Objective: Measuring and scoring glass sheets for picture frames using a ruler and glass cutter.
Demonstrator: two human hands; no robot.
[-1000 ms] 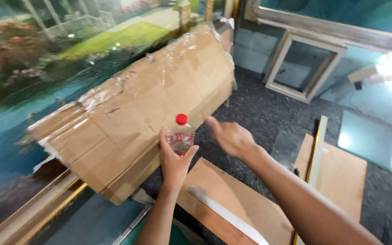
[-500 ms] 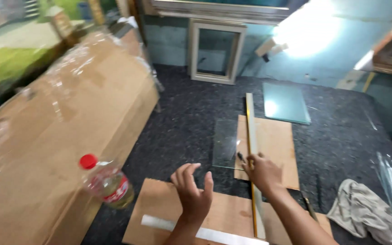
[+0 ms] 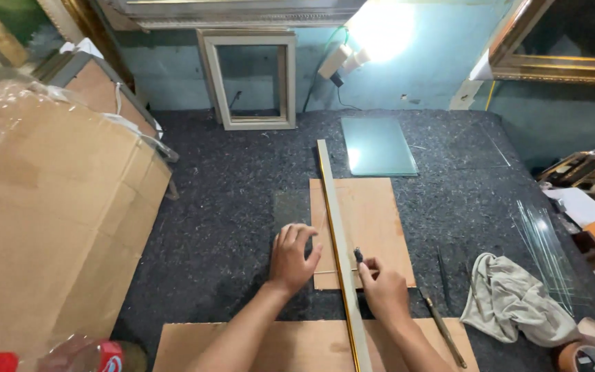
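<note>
My left hand (image 3: 294,258) lies flat, fingers spread, on a clear glass sheet (image 3: 290,207) that overlaps a brown board (image 3: 373,220). It presses just left of a long straightedge (image 3: 335,227) that runs toward me across the board. My right hand (image 3: 380,286) is just right of the straightedge, its fingers closed on a small dark cutting tool (image 3: 359,256) whose tip touches the straightedge's edge.
A large cardboard package (image 3: 49,220) fills the left side. A red-capped plastic bottle (image 3: 70,357) lies at the bottom left. A glass pane (image 3: 378,146) and an empty picture frame (image 3: 249,79) sit at the back. A grey rag (image 3: 511,303), thin tools (image 3: 442,327) and glass strips (image 3: 549,248) lie at the right.
The view has swung from the cardboard package to the dark work surface. My left hand let go of the bottle and moved flat onto the glass; my right hand has settled beside the straightedge.
</note>
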